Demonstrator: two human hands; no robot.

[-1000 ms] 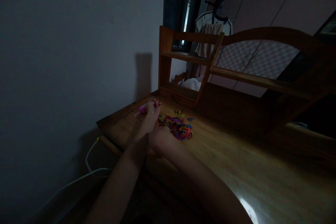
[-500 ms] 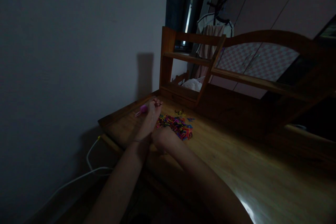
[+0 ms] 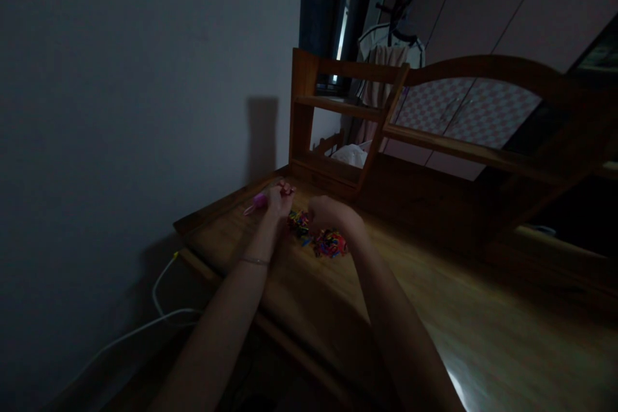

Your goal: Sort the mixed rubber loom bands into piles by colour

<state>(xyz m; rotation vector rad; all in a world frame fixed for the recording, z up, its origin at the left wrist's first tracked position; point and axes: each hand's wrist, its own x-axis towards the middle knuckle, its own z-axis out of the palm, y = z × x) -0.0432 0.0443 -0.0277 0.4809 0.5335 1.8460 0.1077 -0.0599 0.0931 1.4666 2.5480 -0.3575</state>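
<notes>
A heap of small multicoloured bands [image 3: 332, 244], looking like little rubber bands, lies on the wooden desk [image 3: 299, 290]. Over the heap is my right hand [image 3: 327, 212], back toward me, its fingers bent down and hidden behind it; what they hold, if anything, does not show. At the heap's left edge my left hand [image 3: 280, 198] rests with its palm turned up and fingers curled in. Something small and reddish may be in it, too dark to name. Just left of that hand lies a pink-purple object [image 3: 259, 199] with a pale loop.
A wooden shelf unit [image 3: 333, 170] stands along the desk's back edge. The wall [image 3: 145, 90] closes off the left side. A white cable [image 3: 159, 299] hangs by the desk's left corner. Behind the shelf are a clothes stand [image 3: 400, 16] and a cupboard [image 3: 439, 106].
My right hand has moved from near my left wrist up and forward, over the heap of bands. My left hand stays in about the same place, fingers still curled.
</notes>
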